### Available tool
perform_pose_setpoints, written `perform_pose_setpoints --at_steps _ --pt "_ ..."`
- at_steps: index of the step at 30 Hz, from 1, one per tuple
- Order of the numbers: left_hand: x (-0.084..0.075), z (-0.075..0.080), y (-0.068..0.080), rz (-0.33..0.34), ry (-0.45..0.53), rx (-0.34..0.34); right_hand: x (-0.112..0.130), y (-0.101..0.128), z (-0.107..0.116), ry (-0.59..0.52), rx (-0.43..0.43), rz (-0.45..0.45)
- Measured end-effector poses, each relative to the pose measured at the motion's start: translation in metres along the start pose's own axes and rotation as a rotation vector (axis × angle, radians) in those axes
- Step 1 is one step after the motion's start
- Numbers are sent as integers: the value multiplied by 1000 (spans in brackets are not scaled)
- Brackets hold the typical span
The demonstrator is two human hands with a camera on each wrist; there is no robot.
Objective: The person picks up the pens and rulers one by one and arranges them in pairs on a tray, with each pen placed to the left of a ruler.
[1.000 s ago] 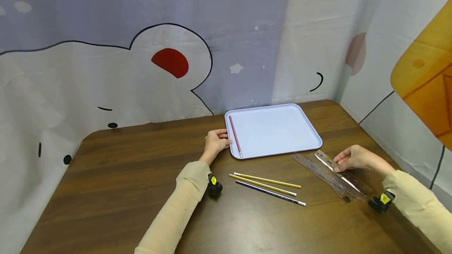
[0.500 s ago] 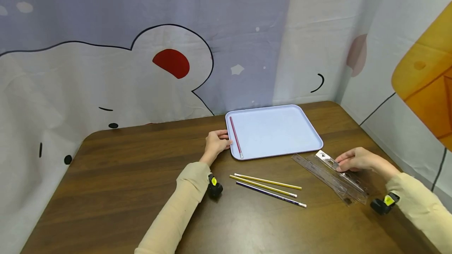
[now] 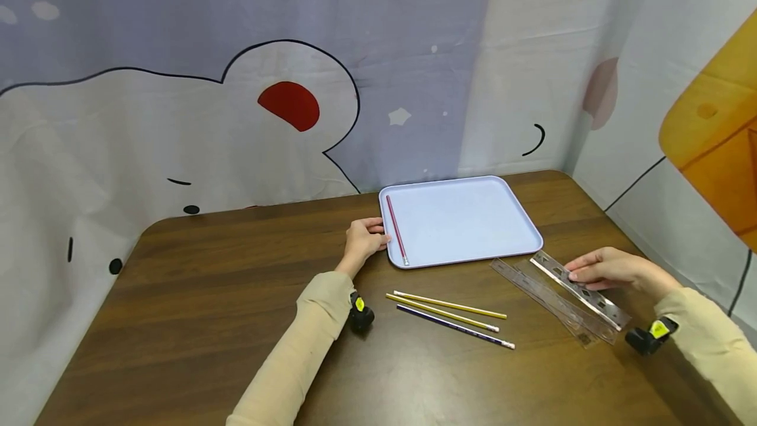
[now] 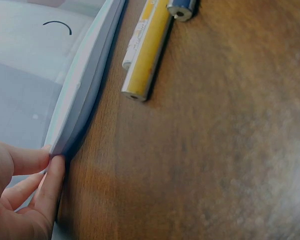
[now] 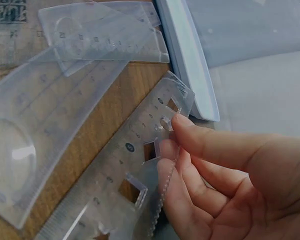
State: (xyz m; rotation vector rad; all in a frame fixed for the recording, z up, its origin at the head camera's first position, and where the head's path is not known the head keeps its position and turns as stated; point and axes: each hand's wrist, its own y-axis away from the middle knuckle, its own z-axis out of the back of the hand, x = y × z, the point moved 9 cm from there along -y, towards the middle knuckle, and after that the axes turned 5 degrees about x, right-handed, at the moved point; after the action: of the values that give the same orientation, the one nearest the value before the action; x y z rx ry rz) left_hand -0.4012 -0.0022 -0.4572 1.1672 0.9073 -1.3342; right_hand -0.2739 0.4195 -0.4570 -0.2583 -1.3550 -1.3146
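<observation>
My left hand (image 3: 362, 242) pinches the left rim of the pale lavender tray (image 3: 467, 222), thumb over the edge and fingers against its outer side in the left wrist view. A red pencil (image 3: 397, 230) lies inside the tray along that rim. At the right, my right hand (image 3: 612, 269) pinches a clear plastic ruler (image 5: 117, 162) by its toothed edge, thumb near one end. Diamond-shaped cutouts run along this ruler. Other clear rulers (image 3: 531, 289) lie crossed on the table beside it, their ends close to the tray's front right corner.
In front of the tray, two yellow pencils (image 3: 449, 304) and a dark blue pencil (image 3: 455, 327) lie on the brown wooden table (image 3: 236, 307). A printed curtain (image 3: 408, 71) hangs behind the table and along its right side.
My right hand has tilted the pinched ruler and drawn it slightly right, apart from the other rulers. My left hand stays at the tray's rim.
</observation>
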Motion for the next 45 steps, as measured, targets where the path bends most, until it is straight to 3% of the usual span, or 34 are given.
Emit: perform_pose_setpoints --at_steps 7,45 --pt "0 -1 0 -1 7 4 -1 -1 1 -40 41 1" --pt "0 0 1 21 2 -6 42 -3 7 75 -73 31"
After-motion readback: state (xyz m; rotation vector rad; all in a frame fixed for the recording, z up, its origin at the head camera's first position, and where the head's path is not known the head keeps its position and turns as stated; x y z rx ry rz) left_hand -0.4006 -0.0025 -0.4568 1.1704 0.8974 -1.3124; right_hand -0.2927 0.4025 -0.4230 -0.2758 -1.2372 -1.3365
